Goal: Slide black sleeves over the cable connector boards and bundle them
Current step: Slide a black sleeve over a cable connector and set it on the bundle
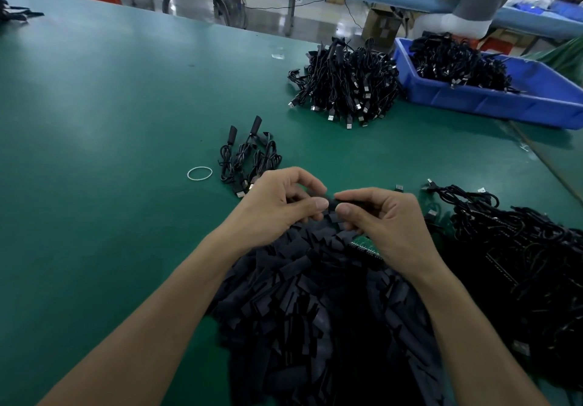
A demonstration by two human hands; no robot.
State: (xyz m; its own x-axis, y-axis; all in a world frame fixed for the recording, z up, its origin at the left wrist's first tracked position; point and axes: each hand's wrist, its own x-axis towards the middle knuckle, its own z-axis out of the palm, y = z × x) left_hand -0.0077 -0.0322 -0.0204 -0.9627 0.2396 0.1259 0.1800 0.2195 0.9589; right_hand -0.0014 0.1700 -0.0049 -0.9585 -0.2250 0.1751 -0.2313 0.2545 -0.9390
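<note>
Black flattened sleeve (331,205) pinched end to end between left hand (277,200) and right hand (383,216), long axis crosswise, above heaped black sleeves (299,295) at near edge of green bench (126,122); green connector board (366,245) shows just under right hand, possibly held by it.

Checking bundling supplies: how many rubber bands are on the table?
1: a white rubber band lies on the table, left of the small cable bunch. Others may be hidden under the heaps.

Sleeve pile (303,304) front-ctr; cable heap (345,82) behind; bin (492,98) right of heap.
</note>
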